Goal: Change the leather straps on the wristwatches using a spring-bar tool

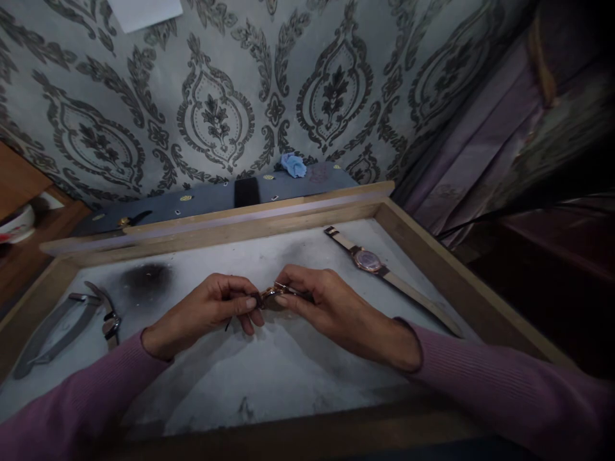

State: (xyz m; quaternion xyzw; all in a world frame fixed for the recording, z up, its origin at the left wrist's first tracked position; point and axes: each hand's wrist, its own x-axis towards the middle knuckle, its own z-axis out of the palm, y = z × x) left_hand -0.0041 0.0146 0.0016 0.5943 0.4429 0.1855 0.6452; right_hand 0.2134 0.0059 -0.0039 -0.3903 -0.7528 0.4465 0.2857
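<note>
A small rose-gold wristwatch (pixel 271 298) is held up over the middle of the tray, partly covered by fingers. My left hand (pixel 223 301) pinches its left end, where a dark strap piece seems to be. From the other side, the thumb and fingers of my right hand (pixel 323 301) grip the case. Face down or up, I cannot tell. Another wristwatch (pixel 368 260) with a pale-backed strap lies stretched out beyond my right hand. To the left of my left hand rest a third wristwatch (pixel 111 324) and pliers with grey handles (pixel 62 330).
A wooden-framed tray (pixel 230 234) with a pale, smudged bottom surrounds the work. Behind its far rim, a blue patterned cloth (pixel 206 200) bears a dark flat object (pixel 246 192) and a blue fabric flower (pixel 293 164). A white bowl (pixel 19 225) stands at the far left.
</note>
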